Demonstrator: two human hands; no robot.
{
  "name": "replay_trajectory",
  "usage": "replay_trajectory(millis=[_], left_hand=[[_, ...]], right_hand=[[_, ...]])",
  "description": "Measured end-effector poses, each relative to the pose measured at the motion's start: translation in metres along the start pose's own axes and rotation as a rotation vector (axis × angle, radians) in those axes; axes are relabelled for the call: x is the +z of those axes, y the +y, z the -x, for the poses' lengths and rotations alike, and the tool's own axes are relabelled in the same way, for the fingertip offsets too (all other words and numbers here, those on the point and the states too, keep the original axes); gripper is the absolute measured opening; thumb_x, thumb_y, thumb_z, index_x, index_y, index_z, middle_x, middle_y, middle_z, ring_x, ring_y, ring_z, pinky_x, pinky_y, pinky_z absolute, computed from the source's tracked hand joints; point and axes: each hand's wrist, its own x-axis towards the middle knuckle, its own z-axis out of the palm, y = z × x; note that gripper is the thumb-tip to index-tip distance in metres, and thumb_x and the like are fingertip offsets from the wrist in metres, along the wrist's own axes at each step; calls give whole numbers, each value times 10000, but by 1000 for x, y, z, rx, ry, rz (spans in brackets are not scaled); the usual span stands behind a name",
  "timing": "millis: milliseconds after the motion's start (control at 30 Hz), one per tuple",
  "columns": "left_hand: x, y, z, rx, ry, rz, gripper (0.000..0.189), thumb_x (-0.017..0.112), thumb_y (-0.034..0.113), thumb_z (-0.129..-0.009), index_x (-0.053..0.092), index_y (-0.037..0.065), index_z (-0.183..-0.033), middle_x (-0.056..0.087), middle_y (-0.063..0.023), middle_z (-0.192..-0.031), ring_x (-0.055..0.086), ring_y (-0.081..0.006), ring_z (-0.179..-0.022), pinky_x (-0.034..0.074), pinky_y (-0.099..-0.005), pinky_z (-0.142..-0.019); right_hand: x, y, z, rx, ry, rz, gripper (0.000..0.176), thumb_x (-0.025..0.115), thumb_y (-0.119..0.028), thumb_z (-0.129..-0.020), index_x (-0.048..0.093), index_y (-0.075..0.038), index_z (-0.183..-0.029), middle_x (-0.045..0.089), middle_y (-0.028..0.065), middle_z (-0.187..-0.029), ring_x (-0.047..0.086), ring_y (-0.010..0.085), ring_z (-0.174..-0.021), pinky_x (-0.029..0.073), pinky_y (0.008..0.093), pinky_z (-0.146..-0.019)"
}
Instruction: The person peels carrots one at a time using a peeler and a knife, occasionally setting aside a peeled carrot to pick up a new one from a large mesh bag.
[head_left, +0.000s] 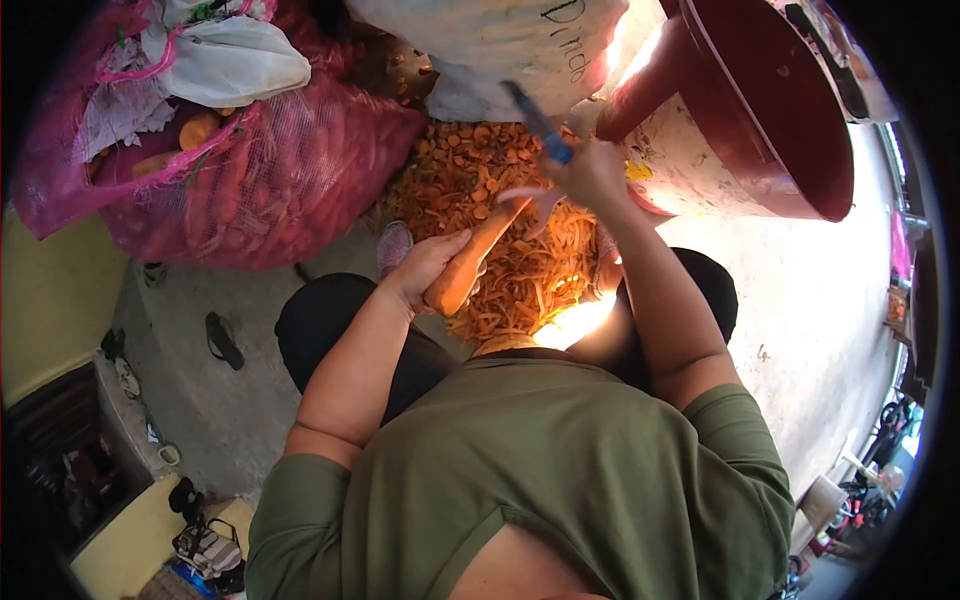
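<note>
The left hand (435, 264) is closed around the thick lower end of a long, smooth orange carrot (478, 255), with the fingers wrapped around its side. The carrot is held at a slant, its narrow end pointing up and toward the right hand (588, 172), above a heap of thin orange peelings (535, 265). The right hand is curled closed around a slim tool with a blue and dark body (541, 125), which projects up and to the left from the fist. The tool is blurred by motion; its type cannot be told. A pale pinkish curved shape (540, 200) lies across the view at the carrot's narrow end, also blurred; whether it touches the carrot cannot be told.

The heap lies on a grey concrete floor (265, 400) between the person's knees, with short, chunky orange pieces (482, 165) at its far side. Beyond these stands a white sack (490, 55) with dark handwriting. To the left is a bulging pink mesh sack (280, 175) with carrots visible inside, a white plastic bag (235, 62) on top. To the right, a large dark red plastic tub (775, 110) is tilted. A dark sandal (222, 341) rests on the floor at left.
</note>
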Motion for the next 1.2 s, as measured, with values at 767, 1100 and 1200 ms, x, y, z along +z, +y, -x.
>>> replay_trajectory(millis=[767,1100,1200], left_hand=[[-1,-9,-15,-34,74,-80,278,359,287,-898,488,58,-988,535,-52,-765,523,-101,-613,451,-237,-532],[15,-3,-9,98,66,-18,333,409,346,-872,488,40,-977,542,-82,-785,552,-149,-602,466,-249,-528],[-7,-10,-22,26,-153,-16,330,417,338,-868,478,39,-993,540,-88,-791,555,-156,-603,468,-266,-504]], right_hand=[[4,-47,46,-141,-331,-217,388,607,-446,-622,639,-64,-680,590,134,-609,597,266,-611,472,364,-605],[-1,-9,1,109,-250,-182,458,580,-480,-631,637,-36,-725,595,176,-666,607,270,-686,475,346,-643],[9,-53,47,-219,-371,-149,425,588,-465,-624,642,-49,-691,600,165,-673,605,273,-683,473,351,-655]])
